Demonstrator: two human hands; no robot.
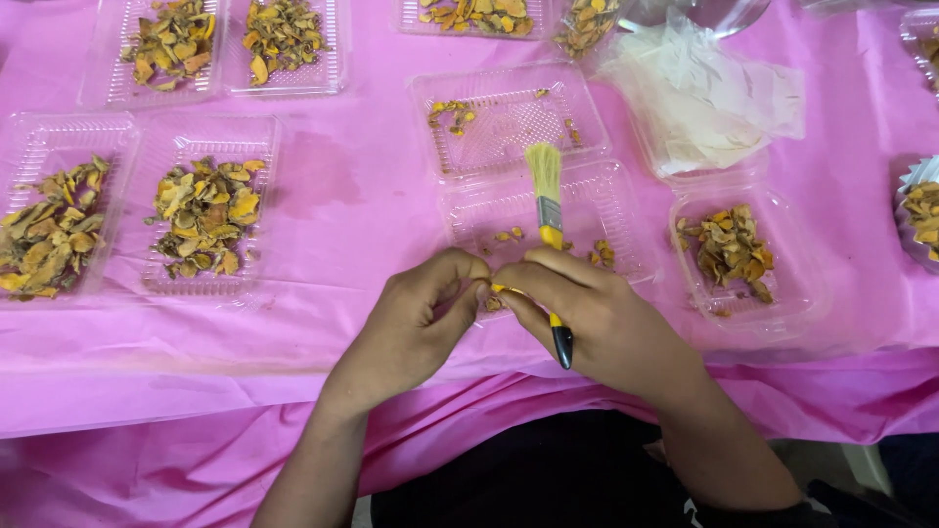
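From the head view, my right hand (597, 318) grips a small paintbrush with a yellow-and-black handle and pale bristles (548, 210), fingers closed round the handle, bristles pointing away from me. My left hand (421, 318) pinches a little yellow-orange dried slice (494, 293) between curled fingertips, right against my right fingers, above the near edge of the pink-covered worktop (342, 196). Just beyond sits an open clear plastic clamshell tray (587, 210) with a few slices in it. Fuller clear trays of dried yellow-brown slices (205, 215) lie to the left. I judge it best to hold the slice lightly, keeping it over the tray and brushing gently.
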